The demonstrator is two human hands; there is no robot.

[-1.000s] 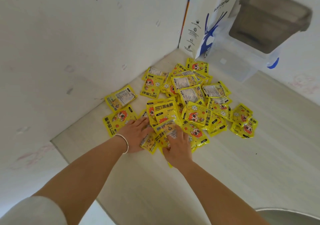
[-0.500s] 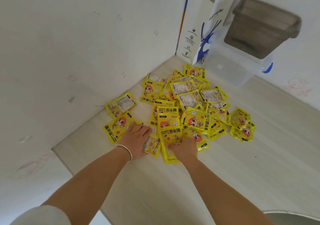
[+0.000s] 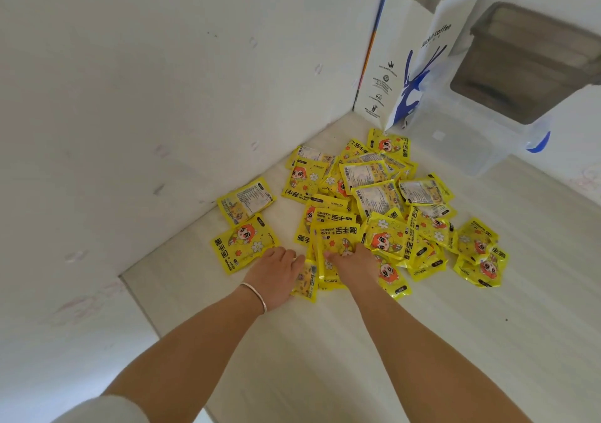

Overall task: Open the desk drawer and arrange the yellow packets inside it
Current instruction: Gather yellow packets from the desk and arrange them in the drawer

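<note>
Yellow packets (image 3: pixel 374 214) lie heaped on the pale worktop (image 3: pixel 455 341), with two loose packets (image 3: pixel 244 224) to the left by the wall. The left hand (image 3: pixel 276 276) presses flat on the heap's near edge. Just beside it, the right hand (image 3: pixel 351 263) curls its fingers into a small gathered stack whose long axis points away. The rest of the heap lies beyond and right, nearer the right hand.

Two hands, left (image 3: pixel 274 274) and right (image 3: pixel 353 265), at the near edge of the packets (image 3: pixel 387 208); roughly two dozen in the heap, overlap hiding the exact count; two more packets (image 3: pixel 244 224) left of the left hand; one bag (image 3: pixel 413 48) and one bin (image 3: pixel 481 136) beyond.
</note>
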